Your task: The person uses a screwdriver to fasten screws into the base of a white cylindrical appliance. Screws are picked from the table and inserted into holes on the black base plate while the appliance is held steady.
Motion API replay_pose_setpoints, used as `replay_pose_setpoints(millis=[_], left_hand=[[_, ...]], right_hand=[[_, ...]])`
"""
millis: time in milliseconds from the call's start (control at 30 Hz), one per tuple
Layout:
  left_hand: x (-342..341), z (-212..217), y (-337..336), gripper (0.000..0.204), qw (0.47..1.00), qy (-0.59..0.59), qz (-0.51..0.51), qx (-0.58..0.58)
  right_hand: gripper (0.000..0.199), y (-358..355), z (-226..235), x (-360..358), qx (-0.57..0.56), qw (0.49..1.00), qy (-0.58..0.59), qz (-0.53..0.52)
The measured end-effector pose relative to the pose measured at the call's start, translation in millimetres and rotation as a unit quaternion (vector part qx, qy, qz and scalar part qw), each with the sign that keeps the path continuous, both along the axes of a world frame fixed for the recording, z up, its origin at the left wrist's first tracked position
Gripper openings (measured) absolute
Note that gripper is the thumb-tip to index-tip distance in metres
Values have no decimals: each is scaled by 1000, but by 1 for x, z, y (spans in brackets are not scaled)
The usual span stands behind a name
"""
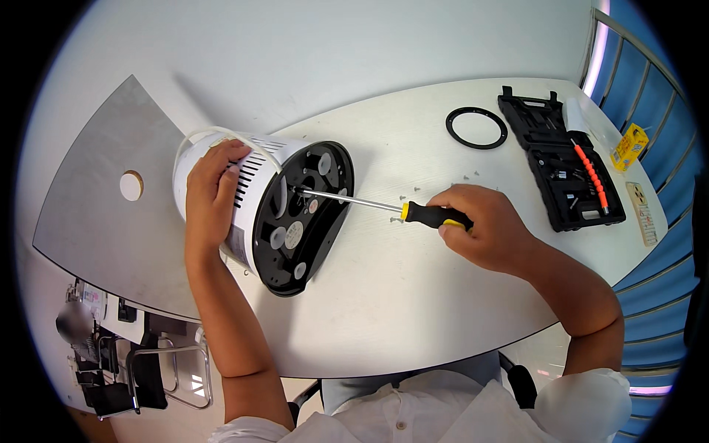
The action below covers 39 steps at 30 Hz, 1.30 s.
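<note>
A white appliance (247, 230) with slotted vents lies on its side on the table, its black underside (319, 240) with several suction-cup feet turned to the right. My left hand (213, 188) rests over the vented housing and steadies it, fingers curled on its upper side. A white cord (221, 131) loops over the housing beside that hand. My right hand (484, 221) grips the black and yellow handle of a screwdriver (369, 203). Its long shaft points left, and the tip meets the black underside near its upper left part; the exact contact spot is too small to make out.
Several small screws (402, 198) lie scattered near my right hand. A black ring (476, 146) sits farther back. To the right are an opened black tool case (543, 166) with an orange flexible shaft (591, 177), a yellow box (629, 148) and a power strip (641, 214).
</note>
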State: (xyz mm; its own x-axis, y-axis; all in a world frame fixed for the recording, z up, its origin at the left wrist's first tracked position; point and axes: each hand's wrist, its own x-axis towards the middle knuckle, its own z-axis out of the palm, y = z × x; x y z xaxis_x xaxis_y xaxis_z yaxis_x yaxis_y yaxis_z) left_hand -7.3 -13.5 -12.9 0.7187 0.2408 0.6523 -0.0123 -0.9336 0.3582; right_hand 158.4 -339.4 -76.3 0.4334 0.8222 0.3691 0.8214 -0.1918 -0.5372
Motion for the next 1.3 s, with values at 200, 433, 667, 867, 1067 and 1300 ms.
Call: replay_pose_setpoints(millis=[200,433,667,867,1067,1300], left_hand=[[1,2,-4,29,1000,1,0,10],[1,2,-5,30,1000,-2,4,7],[1,1,-2,31,1000,-2,-3,-6],[2,1,-3,29,1000,-7,-1,-5],[1,0,-1,27,1000,-6,-3,1],[-5,-12,21,27,1000,1,-16,-14]], right_hand=[[32,1,-6,-1,62,981,-179,-33],[33,0,-9,0,16,992,-127,-22],[28,0,12,13,-76,963,249,67],[31,1,-9,-5,15,989,-144,-12],[30,0,-3,-9,33,997,-70,-6],[31,2,-17,6,64,984,-166,13]])
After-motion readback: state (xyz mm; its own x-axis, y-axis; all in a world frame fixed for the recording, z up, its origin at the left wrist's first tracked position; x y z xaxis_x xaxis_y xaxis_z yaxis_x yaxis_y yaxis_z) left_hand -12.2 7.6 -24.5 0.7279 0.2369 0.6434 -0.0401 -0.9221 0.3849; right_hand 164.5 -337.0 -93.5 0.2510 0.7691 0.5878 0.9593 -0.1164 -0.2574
